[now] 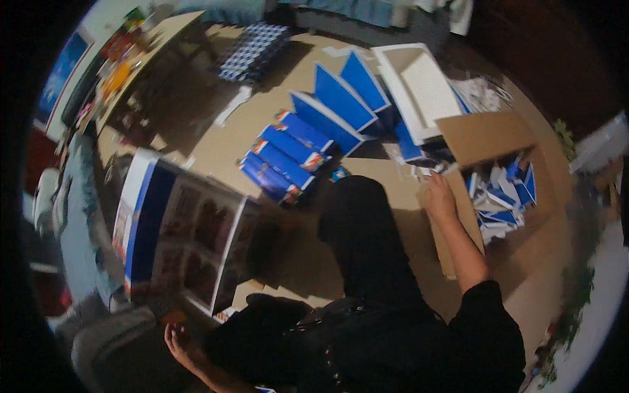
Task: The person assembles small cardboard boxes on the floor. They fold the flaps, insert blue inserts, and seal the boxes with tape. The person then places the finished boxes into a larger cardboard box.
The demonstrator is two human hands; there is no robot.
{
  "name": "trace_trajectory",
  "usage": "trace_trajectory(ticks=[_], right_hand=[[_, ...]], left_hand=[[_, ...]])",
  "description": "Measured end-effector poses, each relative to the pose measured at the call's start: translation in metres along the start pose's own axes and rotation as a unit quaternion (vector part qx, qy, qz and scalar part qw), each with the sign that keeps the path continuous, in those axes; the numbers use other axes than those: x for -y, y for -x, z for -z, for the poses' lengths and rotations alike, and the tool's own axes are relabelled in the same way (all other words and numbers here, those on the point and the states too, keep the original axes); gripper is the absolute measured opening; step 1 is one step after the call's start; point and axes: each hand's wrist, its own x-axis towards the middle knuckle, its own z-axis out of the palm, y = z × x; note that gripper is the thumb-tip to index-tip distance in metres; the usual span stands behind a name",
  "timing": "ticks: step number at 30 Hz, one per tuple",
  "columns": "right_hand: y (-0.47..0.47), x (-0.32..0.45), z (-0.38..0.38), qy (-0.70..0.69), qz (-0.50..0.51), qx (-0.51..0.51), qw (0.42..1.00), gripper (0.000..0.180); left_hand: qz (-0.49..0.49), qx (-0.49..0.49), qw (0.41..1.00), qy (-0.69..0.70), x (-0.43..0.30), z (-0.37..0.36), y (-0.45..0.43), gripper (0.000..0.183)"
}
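Note:
My right hand (440, 195) is at the raised flap of an open cardboard box (528, 231), beside small white scraps; whether it grips anything is unclear. Blue and white cardboard pieces (503, 199) lie jumbled inside that box. At the lower left, my left hand (180, 340) is held apart from the objects, its fingers slightly curled and nothing visible in it. Ahead of me several blue packages (287, 152) lie side by side on the floor, next to upright blue panels (341, 93) with white edges. A large blue and white printed carton (157, 221) stands to the left.
An open white box (425, 91) stands beyond the cardboard box. A cluttered wooden table (162, 44) is at the upper left, with a blue-and-white checked stool (255, 51) near it. A grey chair (110, 334) is at the lower left, and plastic wrapping (479, 96) lies at the upper right.

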Motion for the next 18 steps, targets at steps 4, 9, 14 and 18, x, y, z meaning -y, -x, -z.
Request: trace_trajectory(ticks=[4,9,14,18], right_hand=[[0.014,-0.005,0.014,0.094,0.094,-0.054,0.99,0.036],[-0.014,-0.025,0.01,0.33,0.155,-0.047,0.93,0.033],[-0.02,-0.046,0.026,0.344,0.024,0.119,0.931,0.04],[0.03,-0.068,0.038,0.346,0.013,0.023,0.938,0.029]], left_hand=[[-0.107,0.043,0.97,-0.213,0.033,0.027,-0.023,0.038],[-0.04,0.074,0.989,-0.121,0.037,0.02,-0.044,0.038],[-0.018,0.025,0.994,-0.101,0.029,0.009,-0.028,0.039],[-0.036,0.023,0.985,-0.167,0.018,-0.015,-0.015,0.04]])
